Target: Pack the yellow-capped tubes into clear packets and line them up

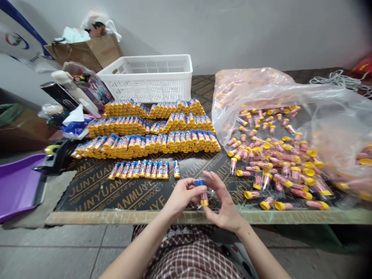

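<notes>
My left hand (186, 193) is closed around a small clear tube (203, 197) with a blue top and a yellow base, held above the table's front edge. Close by on the right, my right hand (222, 205) has its fingers curved apart beside the tube's base. Whether its thumb touches the base, I cannot tell. Beyond my left hand, one finished-looking tube (176, 169) stands apart from a short row of similar tubes (142, 169). To the right lies a loose pile of clear tubes (279, 162) with yellow ends and pink contents.
Stacked rows of blue-and-yellow tubes (151, 141) fill the middle left, with a white plastic basket (151, 87) behind. A clear plastic bag (261, 91) spreads over the right side. At left are a purple dustpan (20, 186) and a tape dispenser (55, 153).
</notes>
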